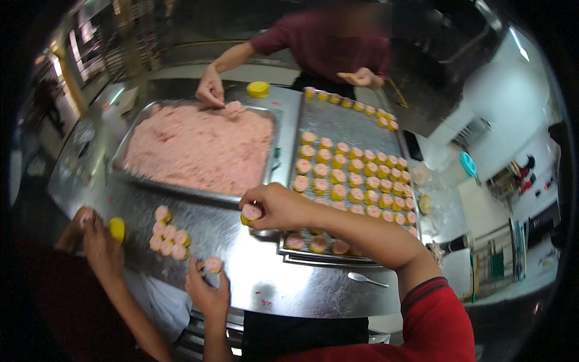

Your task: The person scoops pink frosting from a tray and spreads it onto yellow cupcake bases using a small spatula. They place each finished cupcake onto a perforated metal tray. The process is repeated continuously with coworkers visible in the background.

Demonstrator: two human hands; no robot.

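Observation:
Between the thumb and fingers of my right hand (276, 206) is a yellow-wrapped dumpling (251, 213) with pink filling on top, just off the near right corner of the tray of pink minced filling (199, 149). My left hand (208, 285) is low over the steel table, its thumb and fingers spread around another filled dumpling (213, 264); whether they touch it is unclear. A cluster of filled dumplings (169, 233) stands beyond that hand. Rows of similar dumplings (337, 175) stand on a perforated metal tray (348, 131) to the right, partly hidden by my right forearm.
Across the table, a co-worker (334, 50) has one hand at the filling. Another co-worker's hands (97, 240) are at the left, beside a yellow stack of wrappers (117, 230). A second yellow stack (258, 89) stands beyond the filling. A spoon (367, 279) lies near the front edge.

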